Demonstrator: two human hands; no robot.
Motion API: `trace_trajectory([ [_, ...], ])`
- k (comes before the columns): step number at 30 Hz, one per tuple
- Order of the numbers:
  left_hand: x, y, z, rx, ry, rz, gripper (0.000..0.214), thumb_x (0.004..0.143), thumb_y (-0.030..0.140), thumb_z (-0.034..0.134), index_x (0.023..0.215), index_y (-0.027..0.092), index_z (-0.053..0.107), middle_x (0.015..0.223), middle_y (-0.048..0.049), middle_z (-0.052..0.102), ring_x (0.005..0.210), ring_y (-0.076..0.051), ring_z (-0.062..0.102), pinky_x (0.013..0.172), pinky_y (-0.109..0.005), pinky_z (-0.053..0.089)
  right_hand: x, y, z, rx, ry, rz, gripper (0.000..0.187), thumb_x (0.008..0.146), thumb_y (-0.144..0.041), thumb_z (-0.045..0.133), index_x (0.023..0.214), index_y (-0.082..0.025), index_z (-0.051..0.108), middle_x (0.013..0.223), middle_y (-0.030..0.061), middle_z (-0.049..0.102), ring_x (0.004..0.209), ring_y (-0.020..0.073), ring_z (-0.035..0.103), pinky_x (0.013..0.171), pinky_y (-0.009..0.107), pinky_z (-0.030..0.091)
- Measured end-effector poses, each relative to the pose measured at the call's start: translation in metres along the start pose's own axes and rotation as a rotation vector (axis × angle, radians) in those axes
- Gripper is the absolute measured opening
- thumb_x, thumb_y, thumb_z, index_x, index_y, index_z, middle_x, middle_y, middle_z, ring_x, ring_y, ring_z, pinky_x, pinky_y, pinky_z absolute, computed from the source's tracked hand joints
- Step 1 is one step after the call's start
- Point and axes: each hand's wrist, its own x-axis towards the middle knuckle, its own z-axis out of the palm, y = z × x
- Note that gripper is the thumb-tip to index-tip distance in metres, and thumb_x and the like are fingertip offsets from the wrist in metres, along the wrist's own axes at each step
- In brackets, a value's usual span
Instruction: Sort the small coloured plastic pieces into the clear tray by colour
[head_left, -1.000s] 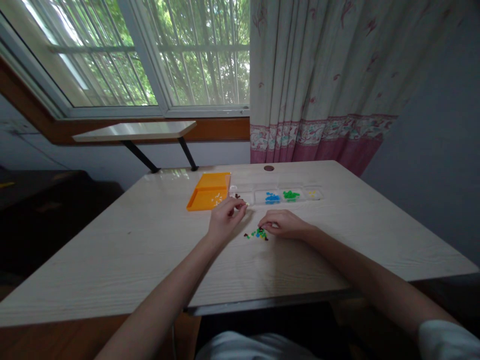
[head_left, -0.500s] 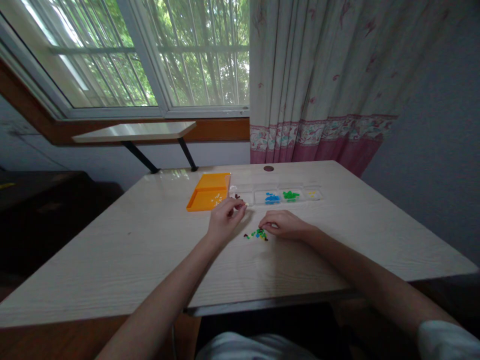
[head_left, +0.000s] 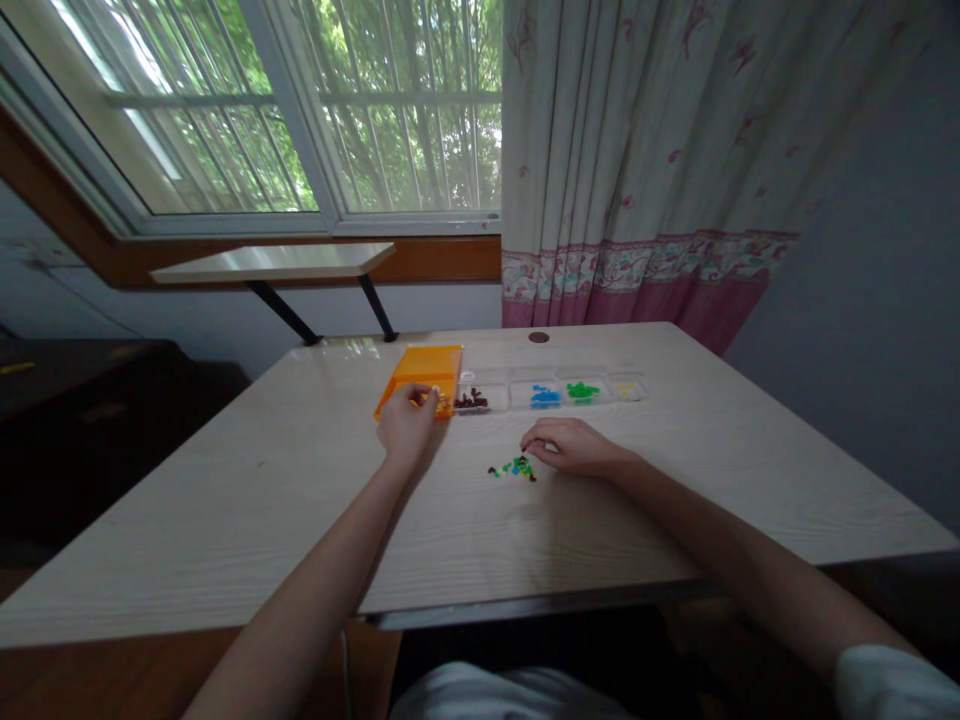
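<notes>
My left hand [head_left: 407,422] is over the front of the open orange box [head_left: 427,358], with thumb and forefinger pinching a small white piece [head_left: 436,389]. Tiny pale pieces lie in the box beside those fingertips. My right hand [head_left: 574,446] rests on its side on the table, fingers pinched together just above a small mixed pile of green, yellow, blue and dark brown pieces [head_left: 516,467]. Whatever its fingertips hold is too small to make out; a dark brown piece shows right under them.
Right of the box, a clear compartment tray [head_left: 501,398] holds dark brown pieces [head_left: 472,398], blue pieces [head_left: 545,396], green pieces [head_left: 582,391] and a few yellow pieces [head_left: 625,388]. A raised shelf [head_left: 277,262] stands at the table's back left, before the window. A curtain [head_left: 600,200] hangs behind.
My left hand has moved left with the white piece, from in front of the dark brown pieces to over the orange box. My right hand has stayed almost still by the pile.
</notes>
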Motion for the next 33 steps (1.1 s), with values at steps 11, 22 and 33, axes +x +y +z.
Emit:
trace_trajectory([
  [11,0.002,-0.001,0.001,0.086,-0.053,-0.025,0.025,0.073,0.041,0.051,0.084,0.024,0.067,0.079,-0.0027,0.066,0.072,-0.021,0.059,0.057,-0.027,0.040,0.000,0.002,0.001,-0.010,-0.013,0.024,0.022,0.083,-0.027,0.048,0.095,-0.020,0.065,0.089,0.0043,0.065,0.081,0.0142,0.059,0.072,0.024,0.042],
  [22,0.002,-0.004,0.005,-0.082,-0.029,0.124,0.024,0.075,0.032,0.049,0.086,0.019,0.065,0.078,-0.0027,0.065,0.071,-0.017,0.058,0.061,-0.025,0.041,0.002,0.003,0.006,0.010,0.006,0.016,0.019,0.083,-0.024,0.047,0.090,-0.019,0.064,0.085,0.0038,0.064,0.078,0.0135,0.057,0.070,0.023,0.041],
  [33,-0.044,0.029,0.003,-0.316,-0.537,0.772,0.021,0.080,0.028,0.049,0.082,0.016,0.066,0.065,-0.0022,0.060,0.056,-0.010,0.050,0.054,-0.020,0.037,0.003,-0.010,0.002,0.056,0.175,0.047,0.017,0.085,-0.030,0.047,0.092,-0.017,0.056,0.077,0.0019,0.061,0.068,0.0115,0.055,0.065,0.021,0.039],
])
